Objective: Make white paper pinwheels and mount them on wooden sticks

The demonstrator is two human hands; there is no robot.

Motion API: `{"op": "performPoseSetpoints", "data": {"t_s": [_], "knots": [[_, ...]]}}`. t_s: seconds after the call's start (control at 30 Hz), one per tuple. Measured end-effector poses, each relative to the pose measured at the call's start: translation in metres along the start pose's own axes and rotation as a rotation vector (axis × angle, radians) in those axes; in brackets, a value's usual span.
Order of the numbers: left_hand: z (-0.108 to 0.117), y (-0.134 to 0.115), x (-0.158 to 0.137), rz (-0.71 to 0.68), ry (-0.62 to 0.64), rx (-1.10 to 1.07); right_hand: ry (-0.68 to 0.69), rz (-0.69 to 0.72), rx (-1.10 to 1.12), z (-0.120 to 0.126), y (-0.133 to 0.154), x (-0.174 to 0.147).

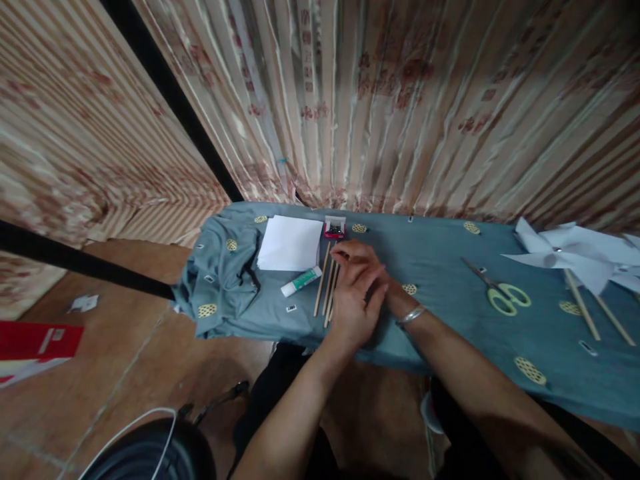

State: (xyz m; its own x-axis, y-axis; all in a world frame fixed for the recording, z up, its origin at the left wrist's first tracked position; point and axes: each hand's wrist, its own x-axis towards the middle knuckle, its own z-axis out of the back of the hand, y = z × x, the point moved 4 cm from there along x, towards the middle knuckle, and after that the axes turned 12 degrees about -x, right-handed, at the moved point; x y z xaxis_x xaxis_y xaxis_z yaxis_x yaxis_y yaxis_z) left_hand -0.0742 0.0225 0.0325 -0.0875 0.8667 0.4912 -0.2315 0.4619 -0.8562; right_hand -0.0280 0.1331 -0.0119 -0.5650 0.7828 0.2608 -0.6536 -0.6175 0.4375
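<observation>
My left hand (354, 303) lies over my right wrist and hand, its thumb and fingers apart. My right hand (356, 251) reaches beneath it to the left, the fingers loosely bent and partly covered. Nothing shows in either hand. Several thin wooden sticks (323, 280) lie on the cloth beside my hands, some partly hidden under them. Just beyond my right fingers stands a small open red box (335, 228) with dark small pieces inside. A stack of white paper (291, 243) and a green and white glue stick (301, 281) lie to the left.
Scissors (500, 291) with yellow-green handles lie at right on the blue-green tablecloth (440, 267). White paper pinwheels (557, 250) on sticks are at the far right. The cloth is bunched at the left end. A patterned curtain (380, 120) hangs behind; a black stool (155, 453) stands lower left.
</observation>
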Motion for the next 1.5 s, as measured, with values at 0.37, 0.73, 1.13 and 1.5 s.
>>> {"op": "performPoseSetpoints", "data": {"t_s": [0.37, 0.73, 1.13, 1.5], "knots": [[0.008, -0.006, -0.011, -0.130, 0.050, 0.155, 0.026, 0.200, -0.154, -0.054, 0.037, 0.047], [0.009, -0.003, -0.011, -0.086, 0.025, 0.117, 0.092, 0.246, -0.186, -0.058, 0.033, 0.048], [0.008, -0.006, -0.013, -0.120, -0.017, 0.068, 0.121, 0.254, -0.118, -0.054, 0.027, 0.048], [0.004, -0.004, -0.012, -0.054, 0.006, 0.035, 0.127, 0.178, -0.019, -0.046, 0.028, 0.055]]}}
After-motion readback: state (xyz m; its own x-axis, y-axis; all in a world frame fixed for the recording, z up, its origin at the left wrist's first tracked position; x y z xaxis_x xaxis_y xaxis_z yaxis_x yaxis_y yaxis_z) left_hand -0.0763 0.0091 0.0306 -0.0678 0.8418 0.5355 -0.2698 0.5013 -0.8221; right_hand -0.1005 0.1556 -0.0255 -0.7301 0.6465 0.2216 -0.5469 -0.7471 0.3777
